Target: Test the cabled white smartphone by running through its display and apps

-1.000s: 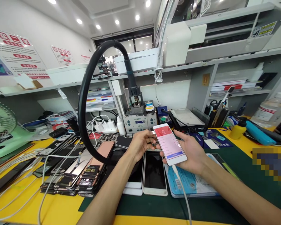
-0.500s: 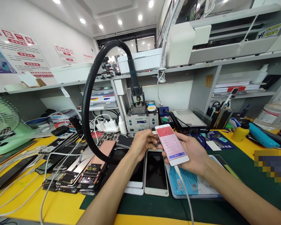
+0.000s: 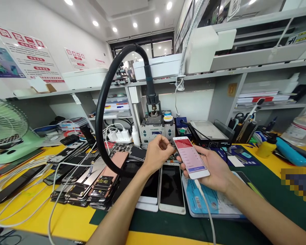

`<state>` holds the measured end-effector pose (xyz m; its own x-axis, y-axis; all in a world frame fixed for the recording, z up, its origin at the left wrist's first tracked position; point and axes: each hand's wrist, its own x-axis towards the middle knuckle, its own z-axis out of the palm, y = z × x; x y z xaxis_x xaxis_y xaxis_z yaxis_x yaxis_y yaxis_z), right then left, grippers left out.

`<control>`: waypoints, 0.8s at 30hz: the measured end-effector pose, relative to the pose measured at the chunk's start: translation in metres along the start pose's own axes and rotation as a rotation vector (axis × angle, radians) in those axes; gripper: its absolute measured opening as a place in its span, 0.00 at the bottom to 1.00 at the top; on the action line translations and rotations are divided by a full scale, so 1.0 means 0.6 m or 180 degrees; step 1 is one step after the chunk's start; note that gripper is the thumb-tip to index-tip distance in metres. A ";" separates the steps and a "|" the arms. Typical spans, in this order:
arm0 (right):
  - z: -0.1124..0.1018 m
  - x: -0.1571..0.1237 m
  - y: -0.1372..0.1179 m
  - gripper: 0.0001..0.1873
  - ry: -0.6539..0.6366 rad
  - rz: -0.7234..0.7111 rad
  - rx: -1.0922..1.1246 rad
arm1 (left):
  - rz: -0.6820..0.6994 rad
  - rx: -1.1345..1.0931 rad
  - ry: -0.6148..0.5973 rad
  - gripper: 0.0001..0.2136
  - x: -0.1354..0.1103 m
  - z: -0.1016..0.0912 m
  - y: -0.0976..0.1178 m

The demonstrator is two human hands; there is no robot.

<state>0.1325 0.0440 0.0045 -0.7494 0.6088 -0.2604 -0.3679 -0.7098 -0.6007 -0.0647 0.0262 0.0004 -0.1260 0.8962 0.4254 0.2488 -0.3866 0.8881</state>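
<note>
My right hand (image 3: 214, 166) is wrapped round a white smartphone (image 3: 191, 158) and holds it tilted up. The phone's lit screen shows a red top, list lines and a blue bar below. A white charging cable (image 3: 205, 199) is plugged into its lower end. Just left of the phone, my left hand (image 3: 158, 153) hovers with curled fingers, apart from the screen. I see nothing in its fingers. Under my hands lies a white-framed phone with a dark screen (image 3: 171, 190). Beside it, another white-edged phone (image 3: 150, 189) is partly covered by my left forearm.
Stacks of opened phones and screens (image 3: 102, 183) stand at left, with white cables (image 3: 12, 204) around them. A thick black hose (image 3: 99, 112) arches from the hot-air station (image 3: 156, 132). A blue plastic case (image 3: 201, 197) lies under my right hand. A green fan (image 3: 10, 126) is far left.
The view has shifted, so everything sits slightly further right. My left fingers have curled in more tightly beside the phone. My right hand still holds the phone with the same screen.
</note>
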 end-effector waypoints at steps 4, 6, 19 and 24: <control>-0.003 0.000 0.000 0.25 -0.0016 0.0019 0.0001 | 0.0897 0.1509 -0.0078 0.04 -0.002 -0.009 -0.001; -0.005 0.000 0.001 0.25 -0.0029 0.0006 0.0013 | 0.1099 0.1860 -0.0150 0.03 -0.003 -0.012 -0.002; -0.007 0.002 0.001 0.24 -0.0085 0.0026 -0.0041 | 0.1570 0.2596 -0.0346 0.06 0.001 -0.027 -0.004; -0.003 0.001 0.000 0.24 -0.0031 0.0011 -0.0047 | 0.1586 0.2571 -0.0358 0.05 -0.001 -0.028 0.000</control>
<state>0.1332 0.0448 0.0027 -0.7559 0.6028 -0.2553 -0.3572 -0.7066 -0.6108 -0.0810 0.0221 0.0030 0.2559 0.7012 0.6655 0.8419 -0.4999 0.2030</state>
